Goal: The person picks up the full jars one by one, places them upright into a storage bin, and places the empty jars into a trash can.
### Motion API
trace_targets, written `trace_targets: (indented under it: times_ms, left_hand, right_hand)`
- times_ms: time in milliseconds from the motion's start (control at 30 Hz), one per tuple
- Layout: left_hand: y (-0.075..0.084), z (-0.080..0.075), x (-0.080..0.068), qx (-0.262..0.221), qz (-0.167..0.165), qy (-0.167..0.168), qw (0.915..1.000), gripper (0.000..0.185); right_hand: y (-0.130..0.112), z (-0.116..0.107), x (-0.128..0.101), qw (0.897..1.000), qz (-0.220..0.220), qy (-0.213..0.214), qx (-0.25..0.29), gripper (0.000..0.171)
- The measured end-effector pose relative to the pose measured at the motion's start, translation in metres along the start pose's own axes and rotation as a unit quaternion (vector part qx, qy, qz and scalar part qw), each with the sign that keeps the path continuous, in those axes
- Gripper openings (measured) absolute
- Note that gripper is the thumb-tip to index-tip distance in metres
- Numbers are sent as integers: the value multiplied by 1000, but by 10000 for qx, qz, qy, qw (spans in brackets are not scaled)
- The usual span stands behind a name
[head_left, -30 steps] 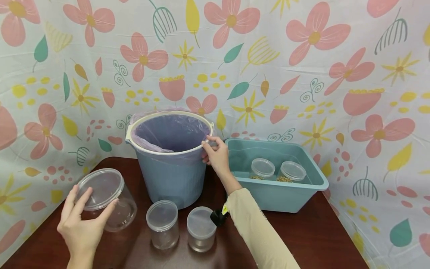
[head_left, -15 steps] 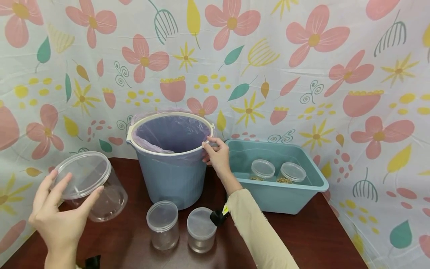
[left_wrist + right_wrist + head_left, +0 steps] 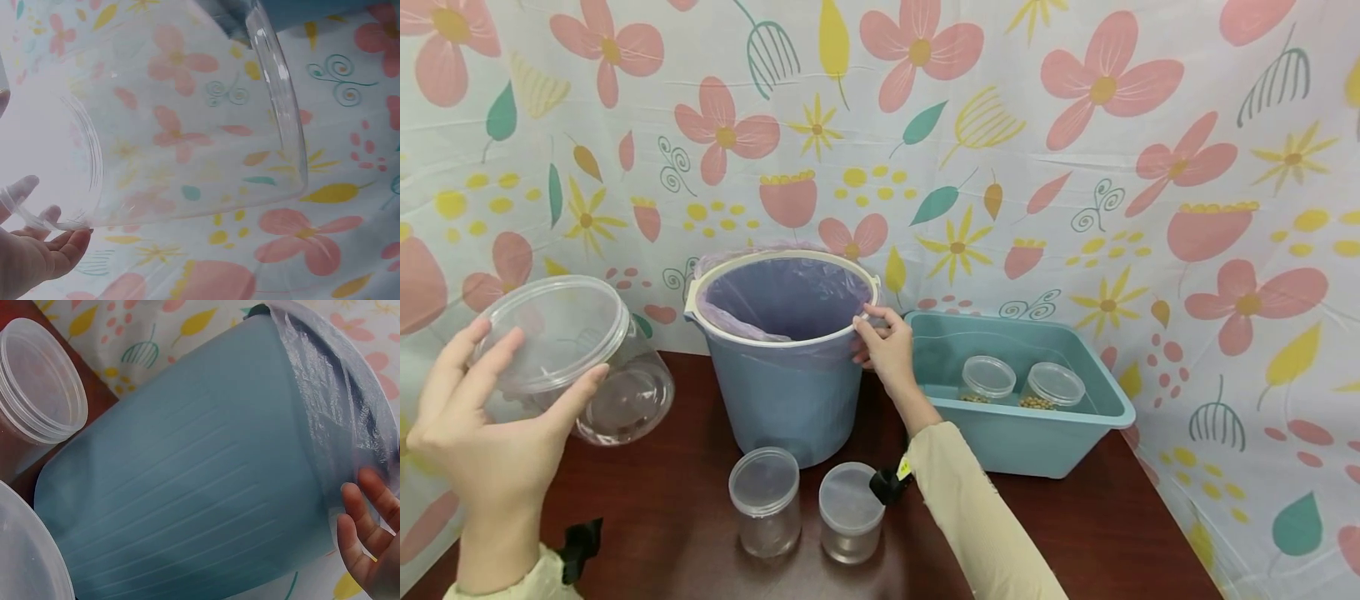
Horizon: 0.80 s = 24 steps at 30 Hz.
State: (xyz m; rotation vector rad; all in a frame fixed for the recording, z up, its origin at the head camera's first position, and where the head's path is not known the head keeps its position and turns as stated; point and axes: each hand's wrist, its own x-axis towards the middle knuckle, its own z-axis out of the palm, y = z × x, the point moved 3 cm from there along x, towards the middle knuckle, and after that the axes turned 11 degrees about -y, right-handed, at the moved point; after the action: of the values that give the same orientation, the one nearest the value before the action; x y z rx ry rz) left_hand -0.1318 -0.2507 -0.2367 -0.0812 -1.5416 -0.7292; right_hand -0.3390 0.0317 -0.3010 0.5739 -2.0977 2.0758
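My left hand (image 3: 493,417) grips a large clear plastic jar (image 3: 628,396) by its lidded end, thumb on one side and fingers on the other. The jar is raised above the table at the left, tilted with its base toward the bucket; the wall pattern shows through it in the left wrist view (image 3: 187,144). With thumb and fingers, my right hand (image 3: 887,354) pinches the white rim (image 3: 775,340) of a blue bucket (image 3: 786,400). A thin purplish plastic bag (image 3: 741,323) lines that bucket and folds over its edge; some fingertips are behind the rim.
Two smaller lidded clear jars (image 3: 765,508) stand on the dark wooden table (image 3: 662,517) before the bucket. At right, a teal tub (image 3: 1015,437) holds two lidded jars (image 3: 988,377) with yellowish-brown pieces inside. Flower-patterned cloth (image 3: 1075,183) surrounds the table.
My left hand has carried the large jar up and to the left, from low by the table to well above it, tilting it further. My right hand stays on the bucket rim.
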Motion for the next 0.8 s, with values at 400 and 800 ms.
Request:
trace_targets:
  times_ms: [400, 800]
  left_hand:
    - [15, 13, 21, -340, -104, 284, 9990, 76]
    - [28, 56, 31, -1463, -45, 322, 9887, 77]
  right_hand:
    - [1, 0, 0, 10000, -36, 2, 2, 27]
    - [0, 0, 0, 9999, -154, -43, -49, 27]
